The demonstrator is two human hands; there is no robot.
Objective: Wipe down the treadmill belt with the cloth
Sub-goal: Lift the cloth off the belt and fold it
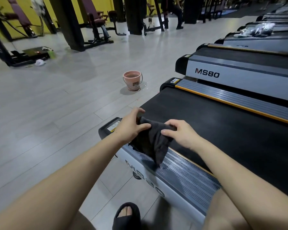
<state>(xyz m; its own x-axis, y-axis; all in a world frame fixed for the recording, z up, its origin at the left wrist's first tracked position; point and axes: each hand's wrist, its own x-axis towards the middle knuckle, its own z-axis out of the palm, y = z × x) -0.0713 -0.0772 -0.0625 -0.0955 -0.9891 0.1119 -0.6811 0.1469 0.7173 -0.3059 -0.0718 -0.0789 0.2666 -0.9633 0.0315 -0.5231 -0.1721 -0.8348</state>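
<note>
A dark grey cloth (pixel 152 143) hangs between both hands above the near side rail of the treadmill. My left hand (pixel 131 126) pinches its upper left corner. My right hand (pixel 179 133) grips the upper right edge. The cloth's lower tip droops onto the ribbed grey side rail (pixel 186 176). The black treadmill belt (pixel 214 123) stretches away to the right, just beyond the hands.
A pink bucket (pixel 133 80) with water stands on the grey floor past the treadmill's end, a small puddle beside it. More treadmills (pixel 239 70) line up to the right. Gym machines stand at the back. My foot in a black slipper (pixel 126 216) is on the floor.
</note>
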